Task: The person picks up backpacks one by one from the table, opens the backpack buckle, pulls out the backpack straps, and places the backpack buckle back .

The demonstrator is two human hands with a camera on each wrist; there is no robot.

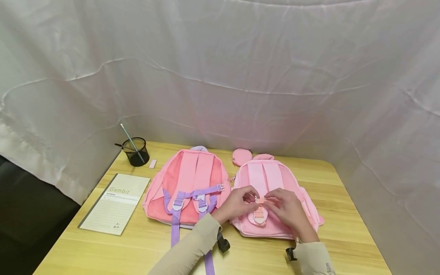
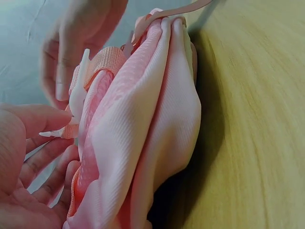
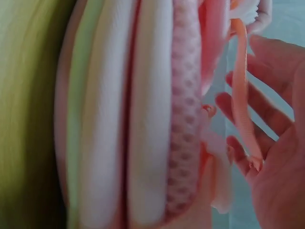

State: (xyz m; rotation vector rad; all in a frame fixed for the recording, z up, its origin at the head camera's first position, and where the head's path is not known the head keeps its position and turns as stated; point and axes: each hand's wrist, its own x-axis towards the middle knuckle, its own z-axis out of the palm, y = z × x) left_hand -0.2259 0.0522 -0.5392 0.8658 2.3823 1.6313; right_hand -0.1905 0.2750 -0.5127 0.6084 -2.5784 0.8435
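A pink backpack [image 1: 288, 179] lies on the table with its straps up. Both hands meet over its lower middle, at an orange strap [image 1: 259, 214] with white plastic fittings. My left hand [image 1: 237, 204] pinches a small white buckle piece [image 2: 53, 133] between thumb and index finger, the other fingers spread beneath. From the other side, my right hand [image 1: 286, 208] holds the orange strap [image 3: 240, 90] near the buckle, and a loose length runs down past its fingers. A white adjuster [image 2: 78, 93] sits on the strap beside them. The fingertips partly hide the buckle.
Left of it lies another pink backpack [image 1: 168, 172] with purple straps [image 1: 175, 229] trailing toward the front edge. Farther left are a notebook [image 1: 115, 204], a small pink eraser-like block [image 1: 152, 164] and a black mesh pen cup [image 1: 137, 158]. A round pink pouch [image 1: 242, 157] lies behind.
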